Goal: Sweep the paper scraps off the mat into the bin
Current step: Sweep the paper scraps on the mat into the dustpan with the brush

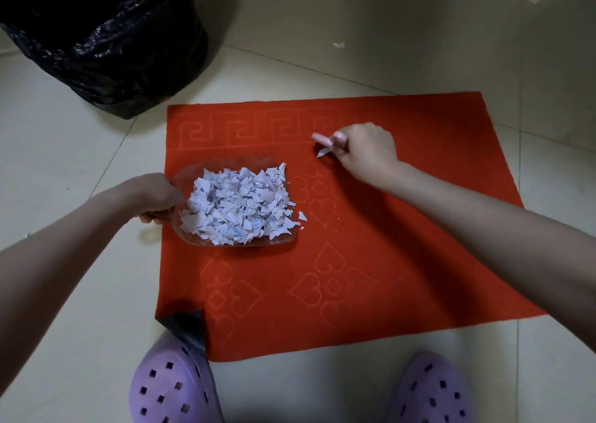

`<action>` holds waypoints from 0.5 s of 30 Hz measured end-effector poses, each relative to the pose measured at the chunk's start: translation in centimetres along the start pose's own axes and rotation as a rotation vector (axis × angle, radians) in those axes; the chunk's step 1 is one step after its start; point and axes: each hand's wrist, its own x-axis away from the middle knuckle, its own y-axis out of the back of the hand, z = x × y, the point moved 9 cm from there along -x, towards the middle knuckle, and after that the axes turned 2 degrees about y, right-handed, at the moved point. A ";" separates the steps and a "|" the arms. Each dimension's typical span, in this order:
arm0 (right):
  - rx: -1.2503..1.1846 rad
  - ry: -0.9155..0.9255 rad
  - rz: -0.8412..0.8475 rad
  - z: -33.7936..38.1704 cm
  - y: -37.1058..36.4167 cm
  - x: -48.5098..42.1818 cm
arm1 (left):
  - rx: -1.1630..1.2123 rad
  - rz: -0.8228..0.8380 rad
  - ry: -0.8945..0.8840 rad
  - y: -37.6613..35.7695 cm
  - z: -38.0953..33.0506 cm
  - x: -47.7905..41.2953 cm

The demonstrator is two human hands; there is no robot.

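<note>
The paper scraps [237, 208] lie heaped in a clear dustpan [288, 241] that sits on the red mat [387, 245], just in front of the left hand [158, 196]. A few loose bits spill past the pan's open lip, on the side away from that hand. The pan is so transparent that its rim is hard to trace, and its handle is hidden inside the fist. The left hand's fingers are curled tightly round that back end.

The right hand [364, 151] is closed around a pink tool [325, 138]. Only its short pink end pokes out beyond the knuckles, so I cannot tell what kind of tool it is. A single white scrap [322, 153] lies on the mat right at its tip, well apart from the pan.

Beyond the left hand stands the bin [106, 41], lined with a black bag, its top cut off. A stray scrap [338, 45] lies on the tiled floor [64, 138] past the right hand. The near mat corner [188, 326] is folded up by a purple clog [171, 387].
</note>
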 end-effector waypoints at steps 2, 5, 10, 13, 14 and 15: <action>-0.027 0.057 0.049 1.3 -0.8 0.9 | 0.006 0.005 0.001 -0.1 0.0 -0.1; -0.232 0.085 0.079 2.7 -1.2 3.2 | 0.011 0.007 -0.001 -0.1 0.1 -0.2; -0.472 -0.004 -0.097 1.0 1.4 3.9 | 0.018 0.016 -0.004 -0.3 0.3 -0.5; -0.383 -0.063 -0.189 -1.1 3.3 2.2 | 0.003 0.016 0.004 -0.1 0.3 -0.6; -0.293 -0.082 -0.202 -1.5 3.6 1.3 | 0.002 0.014 0.004 0.0 0.2 -0.6; -0.203 -0.100 -0.206 -1.8 3.5 0.4 | 0.002 0.013 0.001 0.1 0.2 -0.6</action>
